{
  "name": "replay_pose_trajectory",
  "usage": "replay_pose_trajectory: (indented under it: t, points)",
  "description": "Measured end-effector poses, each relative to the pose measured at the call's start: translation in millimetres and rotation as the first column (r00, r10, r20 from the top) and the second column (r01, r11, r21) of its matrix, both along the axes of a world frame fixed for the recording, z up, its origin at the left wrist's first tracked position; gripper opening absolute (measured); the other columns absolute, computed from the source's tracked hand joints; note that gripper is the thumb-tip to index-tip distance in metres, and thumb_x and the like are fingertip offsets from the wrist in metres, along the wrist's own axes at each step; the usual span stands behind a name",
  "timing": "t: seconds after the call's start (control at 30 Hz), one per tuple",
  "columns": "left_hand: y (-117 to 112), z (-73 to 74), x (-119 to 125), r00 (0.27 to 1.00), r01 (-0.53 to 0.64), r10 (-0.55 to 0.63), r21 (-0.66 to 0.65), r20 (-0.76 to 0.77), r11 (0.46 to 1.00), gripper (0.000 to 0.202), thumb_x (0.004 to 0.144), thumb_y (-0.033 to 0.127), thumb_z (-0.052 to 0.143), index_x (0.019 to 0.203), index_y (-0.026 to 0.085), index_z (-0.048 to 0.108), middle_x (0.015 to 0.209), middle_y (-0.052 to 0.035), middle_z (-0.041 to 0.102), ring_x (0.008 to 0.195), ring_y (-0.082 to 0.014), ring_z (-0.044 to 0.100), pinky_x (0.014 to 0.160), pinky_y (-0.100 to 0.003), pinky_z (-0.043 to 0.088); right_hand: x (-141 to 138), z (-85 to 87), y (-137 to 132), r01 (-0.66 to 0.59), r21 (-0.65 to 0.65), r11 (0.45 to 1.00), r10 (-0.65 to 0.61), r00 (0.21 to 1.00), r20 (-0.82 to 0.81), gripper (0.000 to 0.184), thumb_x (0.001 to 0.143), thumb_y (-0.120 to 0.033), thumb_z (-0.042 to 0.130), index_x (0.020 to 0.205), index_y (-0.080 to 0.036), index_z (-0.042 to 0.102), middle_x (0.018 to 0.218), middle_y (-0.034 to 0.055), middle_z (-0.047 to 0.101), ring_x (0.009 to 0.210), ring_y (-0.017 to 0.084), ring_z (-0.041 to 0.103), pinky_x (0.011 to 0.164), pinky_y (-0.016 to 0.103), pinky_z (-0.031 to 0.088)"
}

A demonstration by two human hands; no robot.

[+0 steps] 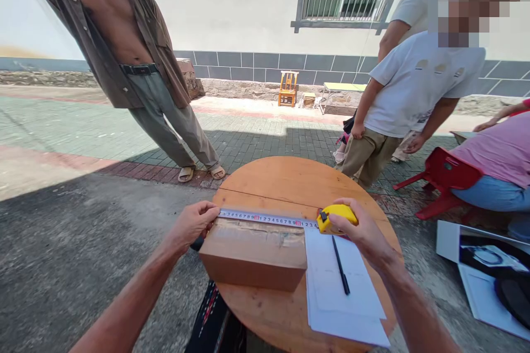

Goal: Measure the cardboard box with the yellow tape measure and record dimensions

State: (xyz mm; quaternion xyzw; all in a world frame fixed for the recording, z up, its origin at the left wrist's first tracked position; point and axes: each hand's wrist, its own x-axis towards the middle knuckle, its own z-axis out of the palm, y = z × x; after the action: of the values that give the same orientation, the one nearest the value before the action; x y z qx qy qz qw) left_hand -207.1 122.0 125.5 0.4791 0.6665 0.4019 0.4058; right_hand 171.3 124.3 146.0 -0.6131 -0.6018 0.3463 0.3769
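Note:
A brown cardboard box (253,256) sits on a round wooden table (285,176). Along the box's far top edge runs the pulled-out blade of a tape measure (337,218) with a yellow case. My left hand (199,220) pinches the blade's free end at the box's left corner. The yellow case is in my right hand (364,231), held just past the box's right side, above white paper sheets (331,303). A black pen (340,266) lies on the paper.
One person (141,60) stands beyond the table at left, another (418,83) at right. Someone sits on a red plastic chair (449,174). An open white box (472,287) with dark contents is on the ground at right. A wooden chair (288,89) stands by the wall.

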Motion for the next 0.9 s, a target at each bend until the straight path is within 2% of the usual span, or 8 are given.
replay_pose_trajectory:
  t: [0.1, 0.23, 0.33, 0.43, 0.53, 0.73, 0.9]
  points:
    - [-2, 0.2, 0, 1.0, 0.01, -0.01, 0.006, 0.014, 1.0, 0.038, 0.063, 0.054, 0.062, 0.068, 0.017, 0.061, 0.053, 0.0053, 0.048, 0.049, -0.0104, 0.043, 0.044, -0.021, 0.034, 5, 15.7, 6, -0.112, -0.062, 0.992, 0.117, 0.988, 0.1, 0.042, 0.076, -0.05, 0.065, 0.109, -0.023, 0.059, 0.085, 0.0009, 0.068, 0.073, 0.021, 0.064, 0.06, 0.029, 0.05]
    - [-2, 1.3, -1, 1.0, 0.02, -0.02, 0.006, 0.023, 1.0, 0.037, 0.064, 0.054, 0.062, 0.067, 0.018, 0.06, 0.054, 0.0047, 0.05, 0.048, -0.0107, 0.045, 0.045, -0.021, 0.036, 13, 31.6, 23, -0.327, -0.163, 0.931, 0.359, 0.902, 0.24, 0.031, 0.074, -0.048, 0.067, 0.089, -0.021, 0.07, 0.076, 0.0015, 0.068, 0.068, 0.02, 0.06, 0.056, 0.027, 0.043]
    - [-2, 1.9, 0, 0.999, 0.022, -0.022, 0.004, 0.029, 1.0, 0.036, 0.064, 0.054, 0.062, 0.067, 0.018, 0.06, 0.055, 0.0045, 0.051, 0.049, -0.0108, 0.046, 0.045, -0.021, 0.036, 20, 37.9, 41, -0.398, -0.251, 0.882, 0.448, 0.873, 0.193, 0.036, 0.066, -0.046, 0.072, 0.094, -0.022, 0.074, 0.08, 0.0026, 0.071, 0.074, 0.024, 0.062, 0.06, 0.028, 0.046]
    - [-2, 1.7, 2, 0.999, 0.018, -0.018, 0.011, 0.032, 1.0, 0.037, 0.064, 0.054, 0.063, 0.066, 0.018, 0.06, 0.056, 0.0043, 0.051, 0.049, -0.0112, 0.046, 0.044, -0.022, 0.036, 24, 44.2, 56, -0.488, -0.347, 0.801, 0.535, 0.843, 0.048, 0.052, 0.062, -0.042, 0.075, 0.111, -0.023, 0.074, 0.102, 0.0059, 0.073, 0.094, 0.03, 0.066, 0.073, 0.033, 0.053]
    - [-2, 0.6, 2, 0.999, 0.035, -0.036, 0.028, 0.031, 0.999, 0.037, 0.065, 0.054, 0.063, 0.065, 0.018, 0.06, 0.056, 0.0041, 0.05, 0.049, -0.0113, 0.045, 0.043, -0.021, 0.034, 22, 54.4, 64, -0.518, -0.431, 0.739, 0.556, 0.83, -0.045, 0.05, 0.057, -0.033, 0.078, 0.106, -0.022, 0.078, 0.107, 0.0073, 0.074, 0.1, 0.034, 0.067, 0.074, 0.034, 0.055]
    - [-3, -3.9, -1, 0.998, 0.055, -0.055, 0.032, 0.009, 0.998, 0.04, 0.069, 0.058, 0.062, 0.067, 0.018, 0.06, 0.056, 0.0044, 0.049, 0.05, -0.0105, 0.044, 0.046, -0.021, 0.034, 2, 78.0, 65, -0.526, -0.496, 0.691, 0.563, 0.822, -0.087, 0.037, 0.045, -0.018, 0.081, 0.082, -0.019, 0.081, 0.084, 0.0036, 0.076, 0.077, 0.028, 0.072, 0.061, 0.031, 0.055]
    - [-4, -5.1, -2, 0.998, 0.057, -0.057, 0.003, 0.022, 0.998, 0.044, 0.067, 0.062, 0.062, 0.069, 0.018, 0.062, 0.054, 0.0044, 0.05, 0.048, -0.0112, 0.045, 0.046, -0.022, 0.034, -2, 75.9, 71, -0.552, -0.594, 0.586, 0.615, 0.78, -0.118, 0.04, 0.054, -0.018, 0.073, 0.093, -0.013, 0.08, 0.085, 0.0048, 0.075, 0.075, 0.021, 0.068, 0.059, 0.025, 0.051]
